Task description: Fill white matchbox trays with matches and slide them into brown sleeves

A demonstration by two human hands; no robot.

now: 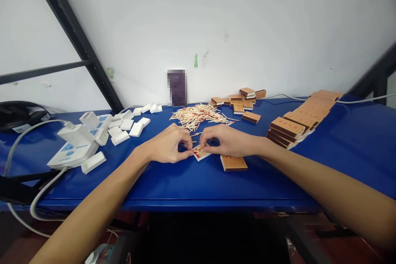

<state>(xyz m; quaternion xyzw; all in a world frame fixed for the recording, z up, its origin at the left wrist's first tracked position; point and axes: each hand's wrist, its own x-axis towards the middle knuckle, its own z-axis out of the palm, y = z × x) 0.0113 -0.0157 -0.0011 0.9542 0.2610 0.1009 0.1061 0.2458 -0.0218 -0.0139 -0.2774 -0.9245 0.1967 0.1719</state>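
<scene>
A small white matchbox tray with red-tipped matches in it rests on the blue table between my two hands. My left hand is closed, its thumb and fingertips gripping the tray's left edge. Over the tray, my right hand has its fingers curled in a pinch on the matches inside. Below the right palm lies a brown matchbox cover, partly hidden by that hand. Just beyond the hands, a loose heap of matches spreads over the table.
Several white trays lie at the left, beside a white power strip with plugs and cables. Brown matchboxes are piled at the back; stacked rows of them stand at the right. A pixelated dark object leans on the wall.
</scene>
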